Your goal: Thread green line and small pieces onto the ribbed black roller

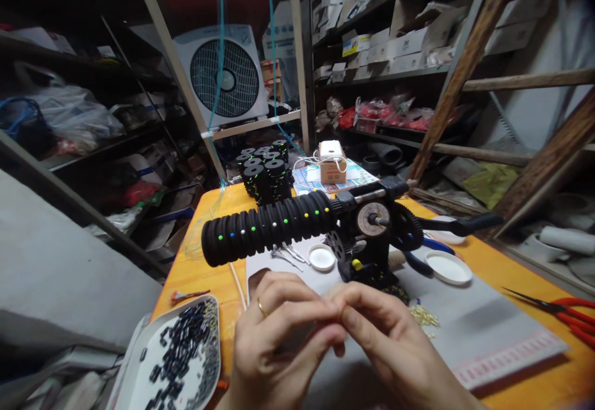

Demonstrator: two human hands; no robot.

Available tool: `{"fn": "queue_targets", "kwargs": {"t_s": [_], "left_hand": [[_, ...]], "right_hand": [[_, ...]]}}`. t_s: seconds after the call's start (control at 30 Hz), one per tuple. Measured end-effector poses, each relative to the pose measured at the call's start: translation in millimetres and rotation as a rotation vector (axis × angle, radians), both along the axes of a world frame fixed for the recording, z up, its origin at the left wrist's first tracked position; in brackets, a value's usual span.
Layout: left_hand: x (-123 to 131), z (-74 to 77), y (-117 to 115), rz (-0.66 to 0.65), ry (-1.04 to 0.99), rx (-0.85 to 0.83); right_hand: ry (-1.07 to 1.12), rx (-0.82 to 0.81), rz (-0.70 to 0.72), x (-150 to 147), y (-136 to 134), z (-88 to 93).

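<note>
**Covered, Cropped and Too Small to Read**

Whether the grip of the left hand (258,342) and the right hand (390,332) closes on anything is hidden by the meeting fingertips (351,317). The bottom edge cuts off both arms (449,385) and the white tray (137,379); the right edge crops the red-handled scissors (569,312). The gold pieces (424,316) are too small to identify.

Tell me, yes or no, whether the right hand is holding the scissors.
No, the scissors lie on the table, apart from the right hand.
</note>
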State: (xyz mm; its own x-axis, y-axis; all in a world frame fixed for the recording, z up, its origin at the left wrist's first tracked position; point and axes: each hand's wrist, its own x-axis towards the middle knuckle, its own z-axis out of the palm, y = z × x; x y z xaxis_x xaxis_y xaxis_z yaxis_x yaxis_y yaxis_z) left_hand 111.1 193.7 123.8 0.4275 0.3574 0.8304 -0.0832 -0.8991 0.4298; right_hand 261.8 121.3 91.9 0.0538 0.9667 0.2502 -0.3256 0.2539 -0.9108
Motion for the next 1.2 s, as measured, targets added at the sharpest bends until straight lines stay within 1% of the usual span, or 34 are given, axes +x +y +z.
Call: {"fn": "queue_targets", "kwargs": {"t_s": [0.1,0.2,0.27,0.33,0.4,0.43,0.5,0.53,0.57,0.6,0.67,0.7,0.73,0.8,0.9,0.97,1.07,1.2], "left_hand": [[-4.8,-2.3,-1.2,-0.017,-0.088,-0.197],[-11.1,0.9,-1.5,-0.074,-0.256,-0.366],[-16.1,7.1,-0.4,-0.115,-0.377,-0.406],[-23.0,15.3,2.2,-0.120,-0.454,-0.393],[-32.8,23.5,6.8,-0.076,-0.512,-0.367],[-38.8,26.9,10.0,-0.029,-0.542,-0.353],[-51.7,31.1,18.0,0.119,-0.587,-0.311],[-58.1,31.7,22.5,0.216,-0.545,-0.303],[-63.9,31.2,27.2,0.325,-0.446,-0.312],[-68.8,29.8,31.9,0.440,-0.288,-0.344],[-74.5,24.0,40.9,0.639,0.169,-0.406],[-75.3,19.8,44.9,0.705,0.391,-0.424],[-74.7,14.9,48.7,0.743,0.565,-0.421],[-70.8,3.9,55.1,0.763,0.777,-0.384],[-63.7,-11.5,61.6,0.764,0.910,-0.359],[-61.4,-18.8,64.4,0.789,0.987,-0.346],[-62.8,-25.6,68.3,0.832,1.056,-0.328],[-67.5,-32.8,75.4,0.873,1.065,-0.309]], "right_hand": [[-0.042,0.024,-0.077,1.0,0.3,-0.2],[-0.055,0.042,-0.136,2.1,0.9,-1.4],[-0.067,0.042,-0.172,2.5,1.0,-2.9],[-0.110,0.027,-0.195,2.8,0.9,-4.9],[-0.171,0.001,-0.197,3.1,0.5,-7.2],[-0.202,-0.015,-0.192,3.3,0.3,-8.3],[-0.258,-0.030,-0.186,3.7,-0.3,-10.6],[-0.281,-0.026,-0.184,4.0,-0.5,-11.5],[-0.301,-0.019,-0.187,4.2,-0.6,-12.2],[-0.319,-0.012,-0.189,4.4,-0.6,-12.6],[-0.350,-0.011,-0.192,4.4,-0.1,-12.8],[-0.363,-0.018,-0.192,4.2,0.1,-12.6],[-0.374,-0.025,-0.193,3.9,0.3,-12.3],[-0.389,-0.043,-0.201,3.1,-0.2,-11.6],[-0.397,-0.051,-0.204,2.0,-3.0,-10.8],[-0.402,-0.042,-0.190,1.4,-5.2,-10.2],[-0.415,-0.031,-0.179,0.6,-6.6,-9.2],[-0.421,-0.008,-0.169,0.5,-5.4,-7.5]]}}
